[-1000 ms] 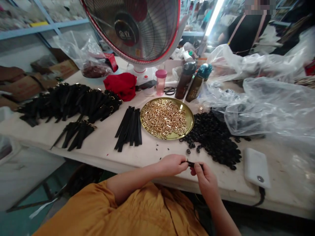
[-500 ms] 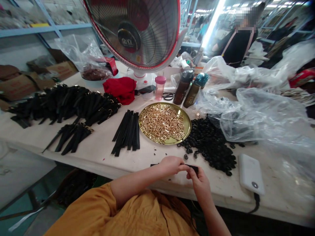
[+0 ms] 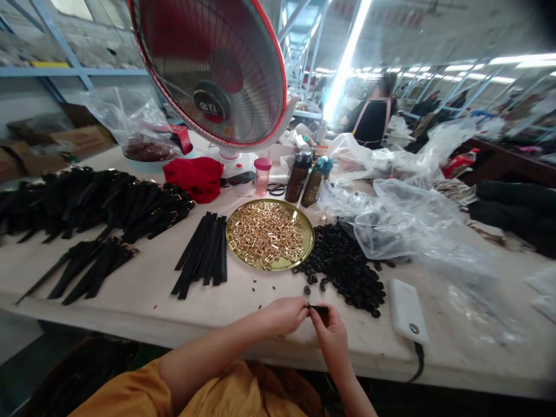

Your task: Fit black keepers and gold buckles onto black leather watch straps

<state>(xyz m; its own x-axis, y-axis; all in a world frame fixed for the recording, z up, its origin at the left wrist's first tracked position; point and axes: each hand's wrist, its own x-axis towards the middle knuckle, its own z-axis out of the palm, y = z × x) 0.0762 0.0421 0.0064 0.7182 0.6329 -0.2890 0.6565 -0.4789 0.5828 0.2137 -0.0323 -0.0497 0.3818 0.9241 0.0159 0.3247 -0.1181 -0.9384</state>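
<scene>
Close to the table's front edge, my two hands meet at a short black strap [image 3: 319,310]. My right hand [image 3: 330,333] pinches the strap between thumb and fingers. My left hand [image 3: 289,315] is closed at the strap's left end, where a small glint shows; its fingertips are partly hidden. Just beyond my hands is a round brass-coloured tray [image 3: 284,266] heaped with small gold buckles [image 3: 264,234]. Right of the tray spreads a pile of small black loops [image 3: 347,266]. Several flat black straps [image 3: 204,255] lie to its left.
Piles of black straps with buckles [image 3: 91,200] cover the left side. A fan heater [image 3: 212,75], red cloth [image 3: 195,178], pink-lidded cup [image 3: 262,176] and two bottles [image 3: 299,176] stand behind. Clear plastic bags [image 3: 403,214] and a white power bank [image 3: 407,310] with a cable are at right.
The view has tilted up and turned right, so the table things sit further left. My left hand has drawn back to the strap's end, and less of the strap shows beyond it.
</scene>
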